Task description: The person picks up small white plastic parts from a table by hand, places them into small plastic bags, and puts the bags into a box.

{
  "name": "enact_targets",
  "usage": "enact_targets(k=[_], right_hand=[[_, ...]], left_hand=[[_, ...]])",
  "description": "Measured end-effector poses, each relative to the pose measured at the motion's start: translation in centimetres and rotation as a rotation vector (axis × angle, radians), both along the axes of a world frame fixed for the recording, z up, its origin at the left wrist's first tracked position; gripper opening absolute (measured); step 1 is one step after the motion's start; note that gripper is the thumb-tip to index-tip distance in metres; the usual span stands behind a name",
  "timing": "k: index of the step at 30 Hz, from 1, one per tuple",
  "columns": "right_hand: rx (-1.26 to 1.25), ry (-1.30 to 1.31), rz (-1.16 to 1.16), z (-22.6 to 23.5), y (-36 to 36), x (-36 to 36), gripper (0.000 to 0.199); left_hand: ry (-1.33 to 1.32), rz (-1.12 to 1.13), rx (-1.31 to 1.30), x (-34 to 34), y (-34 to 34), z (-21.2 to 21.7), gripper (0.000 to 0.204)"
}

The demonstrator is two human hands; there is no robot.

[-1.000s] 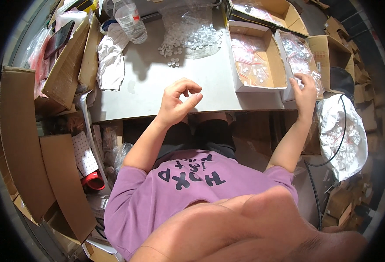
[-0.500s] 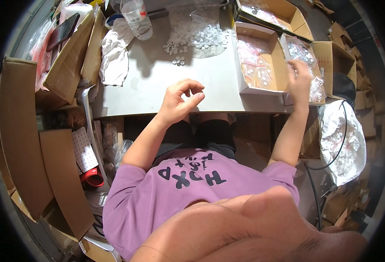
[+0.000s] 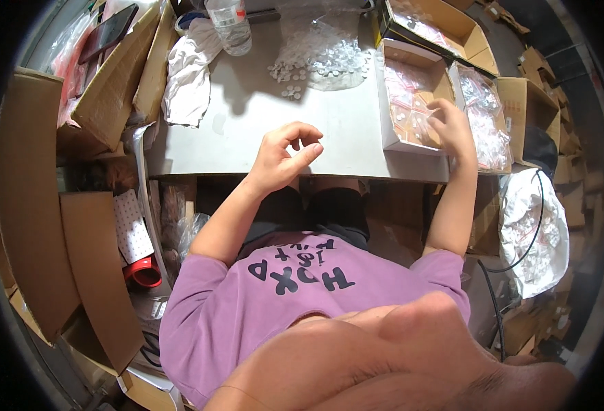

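Note:
My left hand (image 3: 285,157) hovers over the near edge of the grey table (image 3: 247,130), fingers loosely curled, thumb apart, with nothing visible in it. My right hand (image 3: 453,130) is over the near right part of an open white-walled carton (image 3: 389,130), its bent fingers and thumb apart. Small clear bags (image 3: 401,113) with white round pieces lie inside that carton, close to the fingertips; whether they touch is unclear. Right of it, a shallow box holds more clear bags (image 3: 488,130). Farther back on the table, loose white discs (image 3: 292,91) lie by a large clear bag (image 3: 322,51).
A plastic bottle (image 3: 232,31) and a white cloth (image 3: 189,79) stand at the back left. Cardboard boxes (image 3: 114,75) with a phone (image 3: 109,33) crowd the left side. At the right are an open carton (image 3: 531,113), a white sack (image 3: 531,240) and a black cable (image 3: 492,301).
My right hand has moved left, from the shallow box of bags to the white-walled carton. My left hand has stayed nearly still. The view has shifted slightly.

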State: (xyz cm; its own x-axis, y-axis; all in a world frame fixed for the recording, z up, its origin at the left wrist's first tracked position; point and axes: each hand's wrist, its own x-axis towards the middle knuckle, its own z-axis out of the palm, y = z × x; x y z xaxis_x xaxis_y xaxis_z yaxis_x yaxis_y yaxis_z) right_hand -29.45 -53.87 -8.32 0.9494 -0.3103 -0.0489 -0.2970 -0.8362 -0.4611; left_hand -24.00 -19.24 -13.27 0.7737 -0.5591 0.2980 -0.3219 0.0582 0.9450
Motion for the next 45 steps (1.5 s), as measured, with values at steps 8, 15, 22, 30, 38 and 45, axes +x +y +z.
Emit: enact_targets(k=[8,15,22,30,38,45], right_hand=[[0.094,-0.569,0.44,2.4,8.5,-0.7,0.027],[0.519,-0.52,0.569,-0.4,16.1,0.4,0.03],[0.761,-0.434,0.382,-2.5,17.5,4.4,0.02],[0.832,-0.405,0.458,-3.6,19.8,6.5,0.024],[-0.012,-0.502,0.671,-6.4,17.7,11.5,0.027],[0.155,-0.213,0.628,-4.9,16.3,10.1,0.028]], left_hand=[[-0.064,0.014,0.035,-0.4,-0.9,0.5,0.028],[0.367,-0.163,-0.425,-0.7,-1.1,-1.4,0.013],[0.396,0.153,-0.313,0.7,1.9,-2.2,0.021],[0.483,0.151,-0.437,1.1,2.2,-3.2,0.01],[0.364,0.316,-0.323,1.8,3.0,-3.1,0.024],[0.399,0.299,-0.276,1.9,3.9,-3.9,0.021]])
